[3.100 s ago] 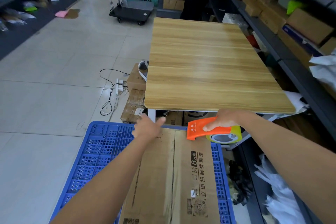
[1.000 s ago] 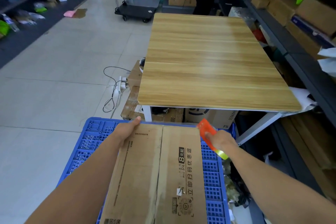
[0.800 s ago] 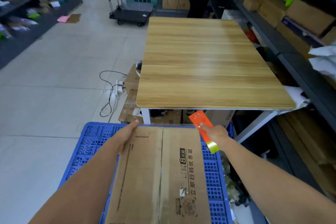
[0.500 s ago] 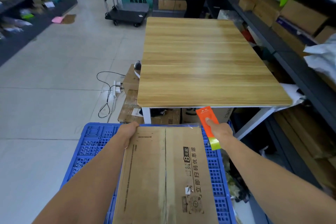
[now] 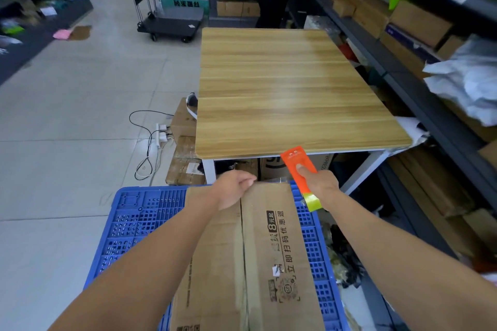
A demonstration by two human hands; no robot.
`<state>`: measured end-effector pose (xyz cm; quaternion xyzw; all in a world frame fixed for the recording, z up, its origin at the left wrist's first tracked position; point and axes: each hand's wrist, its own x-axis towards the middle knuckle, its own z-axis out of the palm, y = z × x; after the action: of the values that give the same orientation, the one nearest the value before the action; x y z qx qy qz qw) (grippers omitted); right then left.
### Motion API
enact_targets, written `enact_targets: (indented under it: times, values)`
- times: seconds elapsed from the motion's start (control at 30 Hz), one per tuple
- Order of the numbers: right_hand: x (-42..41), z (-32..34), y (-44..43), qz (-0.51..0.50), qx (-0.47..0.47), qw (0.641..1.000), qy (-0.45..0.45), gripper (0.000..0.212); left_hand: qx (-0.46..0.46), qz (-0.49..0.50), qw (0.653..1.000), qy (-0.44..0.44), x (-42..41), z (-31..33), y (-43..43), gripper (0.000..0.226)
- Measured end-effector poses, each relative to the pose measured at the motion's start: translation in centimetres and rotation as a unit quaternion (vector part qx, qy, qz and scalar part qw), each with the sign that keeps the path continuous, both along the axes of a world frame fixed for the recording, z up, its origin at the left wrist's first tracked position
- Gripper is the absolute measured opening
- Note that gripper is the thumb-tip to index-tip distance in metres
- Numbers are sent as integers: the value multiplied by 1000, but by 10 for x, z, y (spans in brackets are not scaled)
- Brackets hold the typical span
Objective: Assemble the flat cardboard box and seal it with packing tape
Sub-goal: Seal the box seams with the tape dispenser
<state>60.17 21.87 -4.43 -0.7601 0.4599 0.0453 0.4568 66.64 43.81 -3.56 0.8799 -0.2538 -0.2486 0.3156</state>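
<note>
On top of a blue perforated plastic crate lies a brown cardboard box, its closed flaps facing up and black printed characters running along its right half. A paler, glossy strip follows the middle seam. The left hand rests at the far end of that seam, its fingers curled together over the box's far edge. The right hand hovers just beyond the box's far right corner and grips an orange plastic tape dispenser; the thumb presses on the flat orange plate, and the other fingers are wrapped underneath, out of sight. A yellow-green tape roll shows below the wrist. Beyond the crate stands a light wood-grain bench on white legs, with more cartons stacked beneath it. A white power strip with a black cable lies on the tiled floor to the left. Dark shelving with cartons runs along the right.
</note>
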Motion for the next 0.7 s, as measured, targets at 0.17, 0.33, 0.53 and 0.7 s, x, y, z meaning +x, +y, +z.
enact_targets:
  times: [0.17, 0.33, 0.53, 0.7]
  values:
    - [-3, 7, -9, -2, 10, 1000, -8, 63, 42, -34, 998, 42, 4, -13, -16, 38]
    - [-10, 12, -24, 1, 15, 1000, -13, 63, 175, -71, 981, -50, 5, -13, -35, 40]
    - [-11, 17, -41, 14, 21, 999, -20, 58, 62, -131, 989, -30, -10, -10, -78, 41]
    - [-9, 17, -50, 43, 28, 998, -33, 53, 97, -119, 986, 67, -4, -20, -91, 42]
